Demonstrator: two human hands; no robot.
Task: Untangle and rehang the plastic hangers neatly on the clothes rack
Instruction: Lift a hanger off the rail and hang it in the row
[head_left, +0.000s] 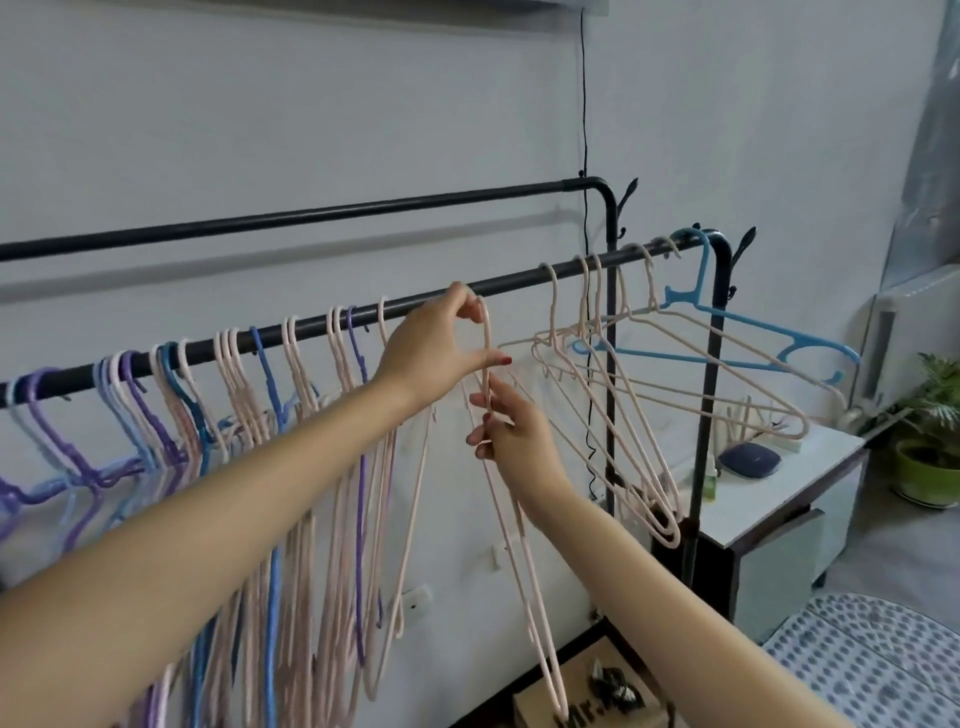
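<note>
A pink hanger (511, 525) is hanging in the centre of the frame, its hook reaching up to the front rail (311, 325) of the black clothes rack (605, 208) and its long body trailing down toward the lower middle. The left hand (441, 345) is pinching the hook between thumb and fingers right at the rail. The right hand (511, 434), just below it, is gripping the hanger's neck with curled fingers; whether it is holding one hanger or two pressed together is hard to tell.

To the left along the same rail, a dense row of pink, blue and purple hangers (244, 395) is hanging closely packed, their lower parts overlapping. To the right, several more pink hangers (623, 395) are sitting tilted and crossing one another, with a light blue hanger (727, 322) hooked at the rail's far right end.

A black cable (584, 130) is running down the wall behind the rack. At the right of the frame a white worktop (800, 478) is carrying a dark blue case (750, 460), with a potted plant (930, 447) beside it. A cardboard box (587, 696) is sitting on the floor at the bottom.
</note>
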